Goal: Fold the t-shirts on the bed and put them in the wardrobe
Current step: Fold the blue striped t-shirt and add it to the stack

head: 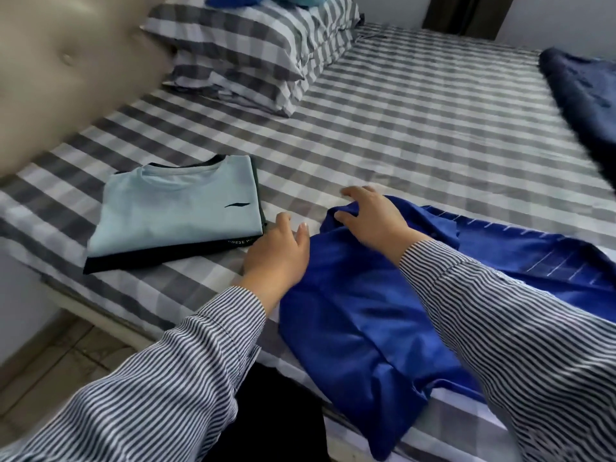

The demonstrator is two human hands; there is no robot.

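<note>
Checked grey-and-white bed (416, 105) bearing all the laundry: near its left edge a folded pale blue t-shirt (176, 208), collar toward the headboard, small dark logo on the chest, stacked squarely on a darker folded garment (160, 258) of which only a black hem with faint white lettering and a thin dark edge show. Just right of that stack, an unfolded royal blue t-shirt (360, 328), shiny and creased, spread at the near edge of the mattress with one corner drooping over the side; thin white dashes across its far right part. Left hand (276, 258) laid at the shirt's left border, fingers straight and slightly spread, thumb out toward the pale blue stack, gripping nothing. Right hand (370, 215) at the shirt's upper end, fingers curled over a bunched fold of the blue cloth, seemingly pinching it, though blurred. Striped grey-and-white sleeves on both arms. Farther off, two checked pillows (253, 51) piled against the beige padded headboard (66, 61), with bright blue fabric (266, 0) lying on top of them. At the right edge, a dark navy fleecy item (586, 98), blurred.
</note>
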